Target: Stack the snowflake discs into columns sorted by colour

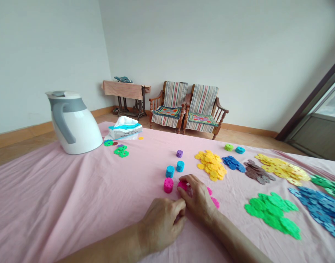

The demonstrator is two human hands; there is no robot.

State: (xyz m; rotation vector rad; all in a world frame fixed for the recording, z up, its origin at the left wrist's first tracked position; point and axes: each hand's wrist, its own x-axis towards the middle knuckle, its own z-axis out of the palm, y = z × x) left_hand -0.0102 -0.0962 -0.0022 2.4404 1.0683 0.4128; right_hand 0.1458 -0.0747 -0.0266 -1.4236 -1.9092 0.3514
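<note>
On the pink cloth my right hand (pixel 196 195) curls its thumb and fingers round a stack of pink snowflake discs (pixel 182 185). More loose pink discs (pixel 215 202) poke out from behind that hand. My left hand (pixel 166 221) is closed beside it, fingertips near the right thumb; whatever it may hold is hidden. A second pink stack (pixel 168 185) stands just beyond the left hand. Behind it are two blue stacks, one nearer (pixel 170 171) and one farther (pixel 180 166), and a small purple stack (pixel 179 153).
Loose heaps lie to the right: orange-yellow discs (pixel 211 164), dark blue (pixel 233 163), brown (pixel 257 171), yellow (pixel 282 168), green (pixel 273 213) and blue (pixel 318 208). At the left stand a white jug (pixel 76 126) and a tissue box (pixel 125 130), with several green discs (pixel 120 151) nearby.
</note>
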